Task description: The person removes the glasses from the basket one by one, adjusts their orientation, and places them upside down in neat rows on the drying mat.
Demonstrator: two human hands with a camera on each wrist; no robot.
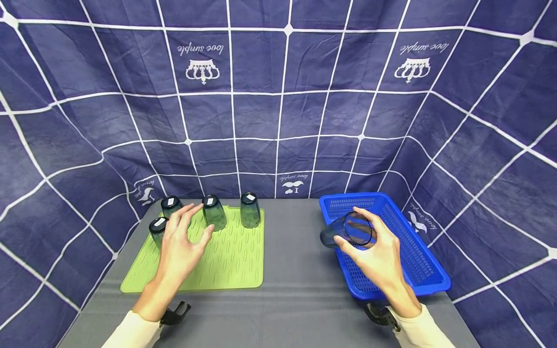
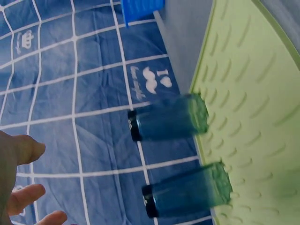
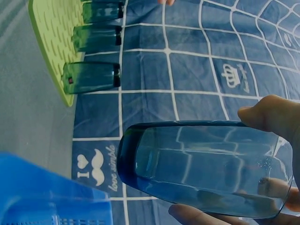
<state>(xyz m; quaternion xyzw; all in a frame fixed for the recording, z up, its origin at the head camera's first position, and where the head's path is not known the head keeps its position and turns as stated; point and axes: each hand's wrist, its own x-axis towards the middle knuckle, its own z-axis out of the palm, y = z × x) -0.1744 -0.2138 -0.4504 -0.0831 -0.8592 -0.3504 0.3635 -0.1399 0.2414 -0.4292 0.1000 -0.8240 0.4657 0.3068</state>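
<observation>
My right hand (image 1: 378, 249) grips a tinted drinking glass (image 3: 201, 164) near its rim, thumb on one side and fingers on the other. The glass lies on its side in the air over the left part of the blue basket (image 1: 402, 288), its base pointing left. Above the green mat (image 1: 230, 270) my left hand (image 1: 180, 249) holds nothing, thumb and fingers spread apart. Several matching glasses stand upside down on that mat, labels on their bases; one glass (image 1: 214, 215) is just beyond the left fingertips, another glass (image 1: 250, 212) farther right. A left-side glass (image 1: 157, 229) is partly hidden behind the hand.
The grey tabletop (image 1: 296, 261) runs between the mat and the basket. A blue curtain (image 1: 256, 116) with white grid lines hangs behind the table and along both sides. Black straps (image 1: 176, 313) show at the wrists.
</observation>
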